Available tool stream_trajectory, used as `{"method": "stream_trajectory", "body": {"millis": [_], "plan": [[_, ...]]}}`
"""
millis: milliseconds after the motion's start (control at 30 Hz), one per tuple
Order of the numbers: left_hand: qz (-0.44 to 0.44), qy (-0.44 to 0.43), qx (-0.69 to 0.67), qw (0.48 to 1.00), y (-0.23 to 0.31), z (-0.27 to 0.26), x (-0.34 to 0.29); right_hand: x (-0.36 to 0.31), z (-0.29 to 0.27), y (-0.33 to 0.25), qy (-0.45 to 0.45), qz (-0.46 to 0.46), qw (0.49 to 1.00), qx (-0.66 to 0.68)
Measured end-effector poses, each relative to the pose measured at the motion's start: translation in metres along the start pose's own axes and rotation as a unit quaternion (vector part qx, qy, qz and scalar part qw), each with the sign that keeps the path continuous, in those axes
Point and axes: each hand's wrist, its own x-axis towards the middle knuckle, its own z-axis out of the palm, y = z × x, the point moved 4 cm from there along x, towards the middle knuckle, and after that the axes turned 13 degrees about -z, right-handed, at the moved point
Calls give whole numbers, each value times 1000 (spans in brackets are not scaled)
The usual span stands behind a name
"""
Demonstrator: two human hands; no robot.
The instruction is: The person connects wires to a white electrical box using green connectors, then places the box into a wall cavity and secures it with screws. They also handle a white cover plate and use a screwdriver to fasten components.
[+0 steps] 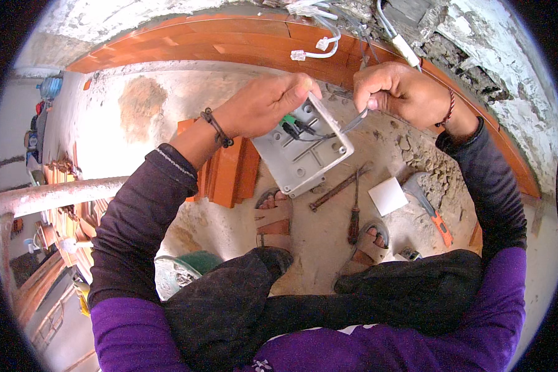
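Note:
An open, light grey junction box [310, 158] is tilted in front of me. My left hand [270, 105] grips its far upper rim, the thumb pressed on the edge. Inside the box, dark wires run to small green connectors [288, 119], partly covered by that hand. A thin grey cable [353, 122] passes over the box's right wall. Its outer part is pinched between the thumb and fingers of my right hand [400, 93], which is raised just right of the box. Above, white cables with clear plugs [298, 55] hang from the wall.
On the dusty floor lie a screwdriver [354, 226], a metal rod [335, 191], a white square plate [388, 196] and an orange-handled hammer [434, 214]. Orange bricks [229, 177] stand left of the box. A pale rail [56, 198] crosses at left, with a green bucket [201, 261] nearby.

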Motion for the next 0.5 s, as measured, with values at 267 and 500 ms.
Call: {"method": "stream_trajectory", "body": {"millis": [267, 500], "plan": [[-55, -23, -53, 997, -24, 0, -10, -21, -12, 1, -23, 26, 999, -5], [-73, 10, -74, 995, -24, -4, -23, -22, -14, 6, 4, 58, 998, -5]]}}
